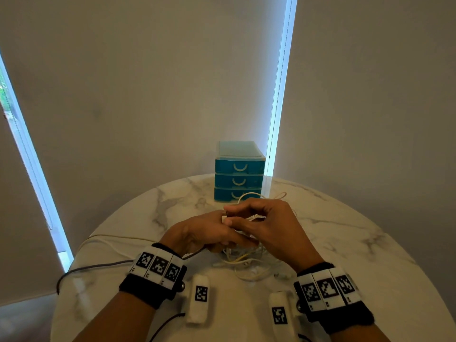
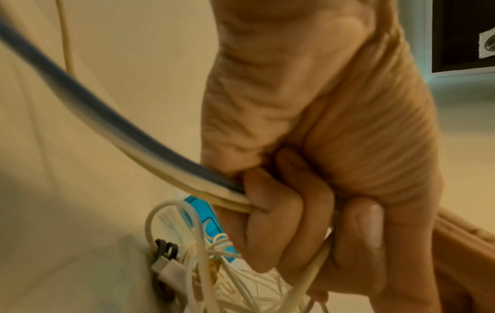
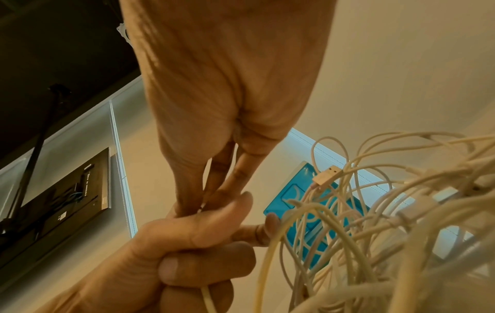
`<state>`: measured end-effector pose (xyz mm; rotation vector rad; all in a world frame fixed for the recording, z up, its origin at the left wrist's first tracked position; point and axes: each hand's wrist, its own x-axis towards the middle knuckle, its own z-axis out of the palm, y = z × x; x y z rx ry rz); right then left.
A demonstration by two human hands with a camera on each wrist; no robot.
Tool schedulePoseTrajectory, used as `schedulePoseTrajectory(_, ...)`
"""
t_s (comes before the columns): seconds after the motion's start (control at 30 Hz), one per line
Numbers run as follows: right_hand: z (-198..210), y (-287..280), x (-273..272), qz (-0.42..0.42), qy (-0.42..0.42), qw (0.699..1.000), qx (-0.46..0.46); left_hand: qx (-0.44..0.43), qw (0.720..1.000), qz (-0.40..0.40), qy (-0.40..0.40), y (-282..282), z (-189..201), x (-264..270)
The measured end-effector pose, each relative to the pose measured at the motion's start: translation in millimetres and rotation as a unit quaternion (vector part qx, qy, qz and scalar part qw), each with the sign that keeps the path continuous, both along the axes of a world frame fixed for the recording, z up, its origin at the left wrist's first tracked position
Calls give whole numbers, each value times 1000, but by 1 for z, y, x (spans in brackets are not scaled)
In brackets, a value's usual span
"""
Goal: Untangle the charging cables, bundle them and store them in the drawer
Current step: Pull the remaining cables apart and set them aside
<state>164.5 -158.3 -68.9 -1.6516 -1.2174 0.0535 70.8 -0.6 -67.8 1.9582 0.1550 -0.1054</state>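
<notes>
A tangle of white charging cables [image 1: 246, 265] lies on the round marble table [image 1: 345, 230] under both hands. My left hand [image 1: 222, 233] grips a white cable and a grey cable [image 1: 93, 266] in its curled fingers [image 2: 267, 222]. My right hand [image 1: 229, 215] meets it from the right and pinches a white cable end at its fingertips [image 3: 203, 203]. The tangle [image 3: 375, 211] hangs beside the hands, with a USB plug [image 3: 325, 176] sticking out. The blue three-drawer unit [image 1: 239, 174] stands behind, all its drawers closed.
The grey cable trails left over the table's edge. A thin white cable [image 1: 118, 236] also runs left. White tagged blocks [image 1: 201, 299] [image 1: 280, 312] sit by my wrists. Blinds hang behind the table.
</notes>
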Motion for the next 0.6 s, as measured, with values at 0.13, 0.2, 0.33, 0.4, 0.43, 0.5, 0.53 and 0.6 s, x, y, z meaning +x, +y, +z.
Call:
schedulePoseTrajectory(0.13, -1, 0, 1, -20, -7, 1000, -10, 20, 1000, 8, -6, 1, -4, 3)
schedulePoseTrajectory(0.2, -1, -2, 4, -34, 0, 999, -6, 43, 998, 21, -39, 1, -3, 3)
schedulePoseTrajectory(0.33, 1, -5, 9, -61, 13, 997, 44, 46, 993, 38, -106, 9, 6, -2)
schedulePoseTrajectory(0.4, 1, -4, 10, -68, 14, 995, 68, 92, 990, 21, -101, 12, 10, -5)
schedulePoseTrajectory(0.43, 1, -3, 10, -71, 12, 994, 77, 123, 987, 14, -100, 12, 11, -6)
schedulePoseTrajectory(0.5, 0, -1, 10, -75, 10, 992, 99, 171, 980, 17, -103, 11, 9, -6)
schedulePoseTrajectory(0.53, 0, 0, 9, -78, 12, 991, 111, 172, 979, 28, -103, 11, 7, -5)
schedulePoseTrajectory(0.6, 0, 0, 9, -83, 29, 987, 133, 118, 986, 59, -97, 9, 7, -3)
